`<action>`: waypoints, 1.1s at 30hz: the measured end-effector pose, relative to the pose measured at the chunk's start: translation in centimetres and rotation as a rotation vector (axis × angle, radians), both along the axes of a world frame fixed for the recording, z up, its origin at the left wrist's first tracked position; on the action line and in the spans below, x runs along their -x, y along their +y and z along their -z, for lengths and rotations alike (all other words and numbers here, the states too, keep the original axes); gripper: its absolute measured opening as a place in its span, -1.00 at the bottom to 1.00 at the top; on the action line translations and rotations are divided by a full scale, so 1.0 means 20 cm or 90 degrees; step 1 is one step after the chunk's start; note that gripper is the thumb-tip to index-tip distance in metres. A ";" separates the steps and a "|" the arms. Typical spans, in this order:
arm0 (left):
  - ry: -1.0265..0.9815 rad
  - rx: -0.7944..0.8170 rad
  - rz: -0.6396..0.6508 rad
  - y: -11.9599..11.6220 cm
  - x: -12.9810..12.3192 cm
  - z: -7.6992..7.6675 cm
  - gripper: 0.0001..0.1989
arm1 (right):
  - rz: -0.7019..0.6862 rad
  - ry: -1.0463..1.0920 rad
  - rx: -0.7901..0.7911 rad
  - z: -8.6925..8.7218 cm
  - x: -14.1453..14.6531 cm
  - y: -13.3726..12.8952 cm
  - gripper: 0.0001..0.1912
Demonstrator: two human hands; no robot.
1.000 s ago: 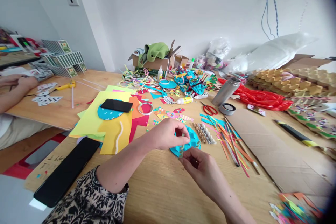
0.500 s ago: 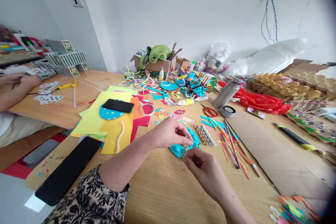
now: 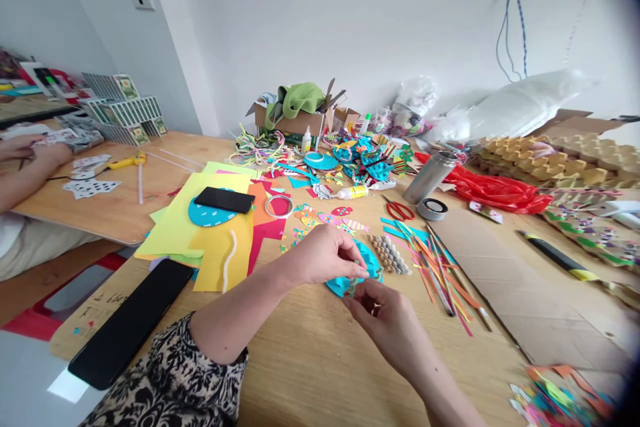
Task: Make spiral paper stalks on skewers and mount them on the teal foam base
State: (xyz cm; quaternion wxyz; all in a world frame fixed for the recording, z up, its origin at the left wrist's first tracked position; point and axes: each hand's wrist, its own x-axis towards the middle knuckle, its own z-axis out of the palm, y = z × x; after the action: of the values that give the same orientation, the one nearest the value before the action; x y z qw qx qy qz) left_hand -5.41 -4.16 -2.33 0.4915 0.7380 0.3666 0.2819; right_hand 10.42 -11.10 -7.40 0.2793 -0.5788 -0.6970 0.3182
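Observation:
My left hand reaches in with thumb and fingertips pinched on the upper end of a small green wavy strip. Just below it, my right hand pinches the strip's lower end. The fingers cover much of the strip, and its material is hard to make out. Under the fingertips lies a bright blue round piece with a raised, crinkled surface, partly hidden by both hands. Right beside it sits a small block of rounded brown and grey bumps.
Paper strips, red-handled scissors, a tape roll and a steel flask stand to the right. Yellow paper with a phone lies left. Another person's hands hold cards at the far left.
My two hands have drawn slightly closer together, so less of the green strip shows between them. The other person's hands have shifted, with cards now visible in them.

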 end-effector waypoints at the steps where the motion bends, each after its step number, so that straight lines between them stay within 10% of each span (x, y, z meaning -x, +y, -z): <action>1: -0.001 -0.001 0.003 0.00 0.00 0.00 -0.91 | -0.002 -0.003 0.005 0.00 0.00 0.00 -0.77; 17: -0.020 -0.019 0.018 0.02 0.03 0.00 -0.66 | 0.075 0.064 0.081 0.13 0.01 0.04 -0.79; 33: -0.009 -0.044 0.023 0.03 0.08 -0.05 -0.82 | 0.160 -0.067 0.044 0.25 0.04 0.04 -0.64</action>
State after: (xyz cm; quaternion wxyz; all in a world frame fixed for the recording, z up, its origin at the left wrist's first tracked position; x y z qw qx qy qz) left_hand -7.02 -3.56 -1.31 0.4736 0.7589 0.3397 0.2905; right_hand 9.67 -10.26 -12.41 0.2598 -0.6870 -0.6211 0.2735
